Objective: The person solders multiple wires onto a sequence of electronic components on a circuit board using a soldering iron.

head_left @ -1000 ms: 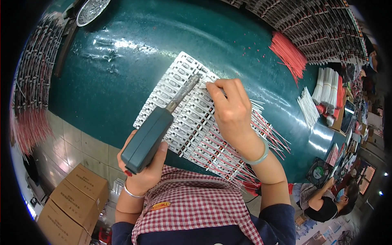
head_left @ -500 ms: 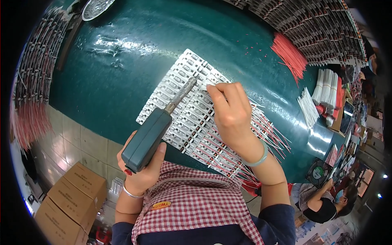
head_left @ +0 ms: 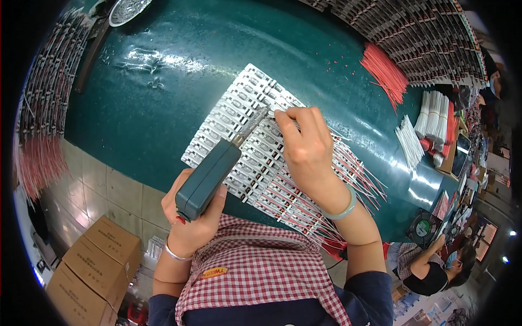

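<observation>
My left hand is closed around a dark green soldering gun. Its metal tip reaches up and right to a panel of white plastic holders lying at an angle on the table. The tip meets the panel right beside the fingertips of my right hand. That hand is pinching the end of a white wire low over the panel; much of the wire is hidden by the fingers. Red and white wires run out from the panel's right side, passing under my right wrist.
The green table carries red wires, white wires and bundled white wires at right. Finished-looking wired panels stack at the far right and left. A metal dish, small fan, cartons and another person surround it.
My left hand has moved the soldering gun up and to the right, bringing its tip closer to my right fingertips. My right hand has shifted only slightly.
</observation>
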{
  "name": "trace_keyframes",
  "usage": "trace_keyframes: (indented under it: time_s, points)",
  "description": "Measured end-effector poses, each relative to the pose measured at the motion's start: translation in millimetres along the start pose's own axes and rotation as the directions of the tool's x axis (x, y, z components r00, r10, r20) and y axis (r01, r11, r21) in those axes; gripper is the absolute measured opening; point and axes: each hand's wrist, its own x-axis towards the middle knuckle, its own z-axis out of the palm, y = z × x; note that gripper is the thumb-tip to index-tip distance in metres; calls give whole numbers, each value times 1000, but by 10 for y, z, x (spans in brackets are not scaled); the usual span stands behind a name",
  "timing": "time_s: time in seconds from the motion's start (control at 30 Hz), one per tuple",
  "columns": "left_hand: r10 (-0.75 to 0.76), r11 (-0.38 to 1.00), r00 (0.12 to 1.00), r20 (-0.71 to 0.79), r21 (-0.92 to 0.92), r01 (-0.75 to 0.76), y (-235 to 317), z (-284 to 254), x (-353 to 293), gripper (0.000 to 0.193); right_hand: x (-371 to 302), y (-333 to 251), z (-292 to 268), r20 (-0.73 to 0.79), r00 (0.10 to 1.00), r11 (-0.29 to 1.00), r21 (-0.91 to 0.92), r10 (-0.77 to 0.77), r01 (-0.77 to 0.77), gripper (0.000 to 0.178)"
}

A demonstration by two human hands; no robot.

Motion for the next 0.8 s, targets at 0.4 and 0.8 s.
trace_keyframes:
  time_s: [0.4,0.8]
  points:
    - [27,1000,995,-94,7,-27,-110,-51,-164,24,-9,-5,32,-15,1000,1000,-21,-3,2,29]
    - [-26,1000,999,-36,-1,26,-118,-119,-219,24,-83,-71,-18,-26,999,998,55,-17,19,35]
